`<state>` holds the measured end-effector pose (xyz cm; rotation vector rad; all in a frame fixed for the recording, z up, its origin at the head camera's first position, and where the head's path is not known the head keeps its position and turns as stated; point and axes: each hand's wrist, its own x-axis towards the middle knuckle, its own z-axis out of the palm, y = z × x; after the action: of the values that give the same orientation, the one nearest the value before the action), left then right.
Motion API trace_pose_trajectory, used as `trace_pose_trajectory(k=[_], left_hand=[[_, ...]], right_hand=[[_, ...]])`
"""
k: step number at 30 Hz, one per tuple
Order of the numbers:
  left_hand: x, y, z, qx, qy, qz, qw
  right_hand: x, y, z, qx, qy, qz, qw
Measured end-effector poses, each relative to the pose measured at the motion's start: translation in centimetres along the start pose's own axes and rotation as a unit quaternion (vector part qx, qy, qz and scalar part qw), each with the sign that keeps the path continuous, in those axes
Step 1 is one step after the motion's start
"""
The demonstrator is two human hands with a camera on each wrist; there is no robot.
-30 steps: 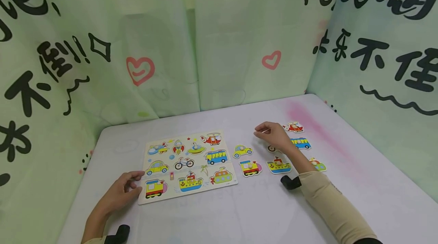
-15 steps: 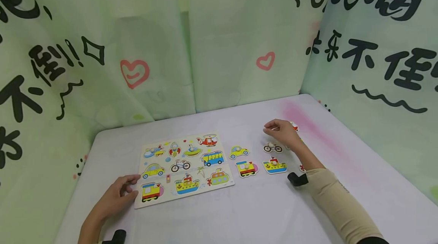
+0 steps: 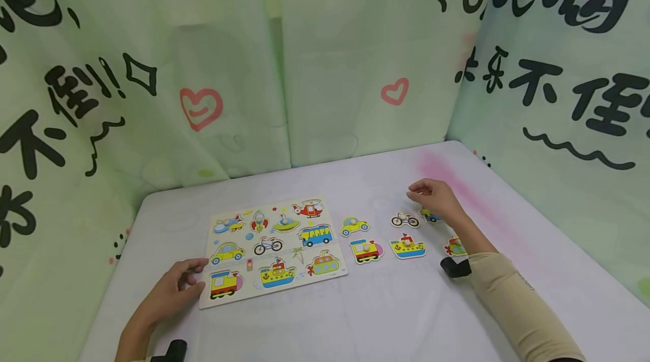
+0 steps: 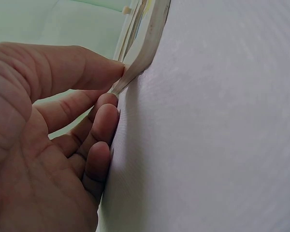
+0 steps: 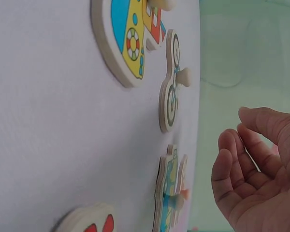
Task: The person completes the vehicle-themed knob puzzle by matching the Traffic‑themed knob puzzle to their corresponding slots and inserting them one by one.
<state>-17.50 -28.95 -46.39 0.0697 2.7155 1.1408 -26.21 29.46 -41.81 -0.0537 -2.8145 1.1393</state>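
Observation:
A flat puzzle board (image 3: 284,249) printed with vehicles lies on the white table. My left hand (image 3: 170,288) is at its left edge; in the left wrist view the thumb (image 4: 101,67) and fingertips touch the rim. My right hand (image 3: 437,198) hovers over the loose pieces at the right, fingers loosely bent, nothing between them. Beneath it shows part of a blue bus piece (image 3: 429,214), partly hidden by the hand. Left of that lies a bicycle piece (image 3: 404,219), whose wooden knob (image 5: 183,77) stands up in the right wrist view.
A yellow car piece (image 3: 354,226), a train piece (image 3: 365,250) and a boat piece (image 3: 408,246) lie right of the board. A submarine piece (image 3: 455,246) is partly behind the right forearm. Printed green curtains (image 3: 335,69) stand behind the table (image 3: 284,328).
My right hand has moved right, away from the bicycle piece, uncovering it. The helicopter piece seen earlier is now hidden by that hand in the head view. My left hand stays at the board.

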Motion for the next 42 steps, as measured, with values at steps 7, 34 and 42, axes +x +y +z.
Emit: trace_pose_trajectory(k=[7,34,42], left_hand=[[-0.2,0.1,-0.2,-0.004,-0.001,0.006,1.0000],[-0.2,-0.1,-0.2,-0.008,0.001,0.028,0.9996],[-0.2,-0.1,-0.1,-0.007,0.000,0.026,0.9996]], right_hand=[[0.4,0.7,-0.5,-0.008,-0.001,0.014,0.9999],[1.9,3.5,-2.0,-0.033,0.016,0.042,0.9984],[2.8,3.7,-2.1,-0.043,0.013,0.053,0.9976]])
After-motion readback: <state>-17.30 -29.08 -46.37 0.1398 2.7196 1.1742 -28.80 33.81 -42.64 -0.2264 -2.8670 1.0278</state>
